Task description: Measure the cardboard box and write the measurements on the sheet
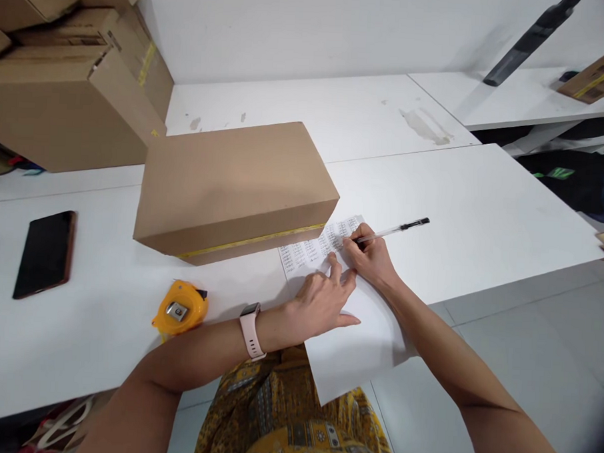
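A clear pen with a black cap end (394,230) is pinched in my right hand (373,258), its tip down at the paper. That white sheet of paper (361,342) carries columns of small handwriting along its top, and its lower part hangs past the table edge. Fingers spread, my left hand (323,297) rests on the sheet just below the writing. A closed cardboard box (234,183) with yellow tape along its side covers the sheet's upper left part. Near my left forearm sits an orange tape measure (181,308).
A dark phone (46,254) lies on the white table (453,200) at the left. Several cardboard boxes (47,102) are stacked at the back left. A dark bottle (530,43) and a taped box (596,74) stand far right, near another person's dark sleeve (579,178).
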A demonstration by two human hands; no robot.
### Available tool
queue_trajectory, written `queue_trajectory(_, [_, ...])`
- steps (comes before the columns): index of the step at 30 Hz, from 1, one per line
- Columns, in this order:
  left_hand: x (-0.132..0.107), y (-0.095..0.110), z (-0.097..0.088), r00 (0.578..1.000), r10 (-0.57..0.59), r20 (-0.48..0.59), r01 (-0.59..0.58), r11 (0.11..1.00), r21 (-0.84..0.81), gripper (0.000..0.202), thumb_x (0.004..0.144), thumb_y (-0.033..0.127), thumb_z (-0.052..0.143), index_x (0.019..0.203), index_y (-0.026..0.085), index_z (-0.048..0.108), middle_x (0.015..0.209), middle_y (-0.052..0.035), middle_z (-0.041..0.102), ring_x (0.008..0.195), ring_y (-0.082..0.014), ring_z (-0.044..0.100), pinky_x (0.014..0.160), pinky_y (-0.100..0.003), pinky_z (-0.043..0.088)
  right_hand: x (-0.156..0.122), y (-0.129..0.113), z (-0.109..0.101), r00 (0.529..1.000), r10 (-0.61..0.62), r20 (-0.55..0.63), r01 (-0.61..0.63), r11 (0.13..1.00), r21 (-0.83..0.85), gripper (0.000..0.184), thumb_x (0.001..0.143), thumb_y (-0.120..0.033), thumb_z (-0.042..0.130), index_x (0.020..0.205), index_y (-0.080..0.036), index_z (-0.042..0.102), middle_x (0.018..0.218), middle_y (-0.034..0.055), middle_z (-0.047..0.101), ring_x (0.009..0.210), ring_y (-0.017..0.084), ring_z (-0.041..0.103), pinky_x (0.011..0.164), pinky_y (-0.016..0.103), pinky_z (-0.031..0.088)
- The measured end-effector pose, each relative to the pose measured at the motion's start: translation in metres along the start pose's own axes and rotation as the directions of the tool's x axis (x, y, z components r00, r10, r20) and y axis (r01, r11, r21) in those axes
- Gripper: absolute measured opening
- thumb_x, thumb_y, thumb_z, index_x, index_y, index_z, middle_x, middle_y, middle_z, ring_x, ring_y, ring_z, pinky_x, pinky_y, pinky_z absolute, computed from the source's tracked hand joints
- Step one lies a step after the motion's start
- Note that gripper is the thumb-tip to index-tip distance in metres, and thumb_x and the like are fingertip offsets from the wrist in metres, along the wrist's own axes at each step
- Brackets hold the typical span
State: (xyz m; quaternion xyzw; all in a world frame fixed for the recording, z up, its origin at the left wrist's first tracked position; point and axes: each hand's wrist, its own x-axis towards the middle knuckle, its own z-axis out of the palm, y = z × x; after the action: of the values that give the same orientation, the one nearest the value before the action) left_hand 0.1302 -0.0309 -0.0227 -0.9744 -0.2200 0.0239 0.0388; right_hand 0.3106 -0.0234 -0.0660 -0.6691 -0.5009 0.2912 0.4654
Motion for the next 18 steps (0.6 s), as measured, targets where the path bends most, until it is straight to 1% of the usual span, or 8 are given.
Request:
queue_trajectory(2, [-0.0011, 0.0000, -0.0024, 1.000, -0.013, -0.011, 0.013, 1.000, -0.001, 0.091, 0.088, 0.080, 0.049, 0.146, 0.009, 0.050, 0.148, -0.0336, 0.051, 0.073, -0.0229, 0.073, 0.062, -0.029, 0.049, -0.0001, 0.0000, 0.0000, 1.000, -0.001, -0.002, 0.001, 1.000, 0.001, 0.021, 0.090, -0.031, 0.060, 0.074, -0.023, 0.048, 0.058, -0.0061, 0.040, 0.054, 0.010, 0.034, 0.051, 0.028, 0.027])
queue_trajectory(5, [0.0009, -0.0002, -0.0018, 0.999, -0.001, 0.048, 0.003, 0.999, -0.037, 0.093, 0.088, 0.080, 0.049, 0.148, 0.009, 0.047, 0.150, -0.0361, 0.048, 0.071, -0.0233, 0.072, 0.061, -0.030, 0.049, 0.0002, 0.0020, 0.0002, 1.000, 0.000, 0.008, 0.000, 1.000, 0.004, 0.022, 0.089, -0.033, 0.061, 0.074, -0.023, 0.048, 0.057, -0.0065, 0.039, 0.052, 0.010, 0.034, 0.050, 0.028, 0.026])
queue_trajectory(8, [0.0043, -0.0004, 0.0017, 0.996, 0.001, 0.086, 0.005, 0.997, -0.073, 0.095, 0.087, 0.080, 0.051, 0.150, 0.009, 0.045, 0.152, -0.0379, 0.044, 0.079, -0.0270, 0.073, 0.061, -0.031, 0.049, 0.0008, 0.0048, 0.0001, 1.000, 0.008, 0.012, -0.008, 1.000, 0.018, 0.023, 0.088, -0.034, 0.063, 0.074, -0.023, 0.048, 0.056, -0.0073, 0.038, 0.051, 0.010, 0.032, 0.048, 0.027, 0.025])
queue_trajectory(11, [0.0050, -0.0003, 0.0039, 0.997, -0.006, 0.075, 0.011, 0.998, -0.068, 0.094, 0.087, 0.080, 0.050, 0.150, 0.011, 0.047, 0.152, -0.0361, 0.045, 0.085, -0.0282, 0.073, 0.063, -0.030, 0.050, 0.0011, 0.0051, -0.0005, 1.000, 0.000, 0.006, 0.000, 1.000, 0.015, 0.022, 0.087, -0.033, 0.063, 0.074, -0.023, 0.048, 0.057, -0.0069, 0.039, 0.052, 0.010, 0.033, 0.049, 0.026, 0.027])
queue_trajectory(15, [0.0035, 0.0002, 0.0051, 0.999, 0.001, 0.047, 0.000, 1.000, -0.022, 0.095, 0.088, 0.082, 0.047, 0.151, 0.010, 0.045, 0.151, -0.0367, 0.046, 0.075, -0.0244, 0.072, 0.059, -0.029, 0.048, 0.0012, 0.0035, -0.0013, 1.000, -0.021, -0.013, 0.021, 1.000, -0.002, 0.022, 0.088, -0.031, 0.062, 0.072, -0.023, 0.048, 0.059, -0.0059, 0.041, 0.054, 0.011, 0.036, 0.051, 0.027, 0.028])
queue_trajectory(18, [0.0034, 0.0002, 0.0057, 1.000, 0.009, 0.029, -0.009, 1.000, -0.010, 0.097, 0.087, 0.082, 0.048, 0.149, 0.008, 0.047, 0.149, -0.0378, 0.048, 0.073, -0.0247, 0.072, 0.057, -0.029, 0.047, 0.0015, 0.0034, -0.0013, 1.000, -0.028, -0.009, 0.028, 1.000, -0.007, 0.022, 0.089, -0.031, 0.061, 0.073, -0.023, 0.049, 0.059, -0.0060, 0.041, 0.054, 0.011, 0.036, 0.051, 0.027, 0.028])
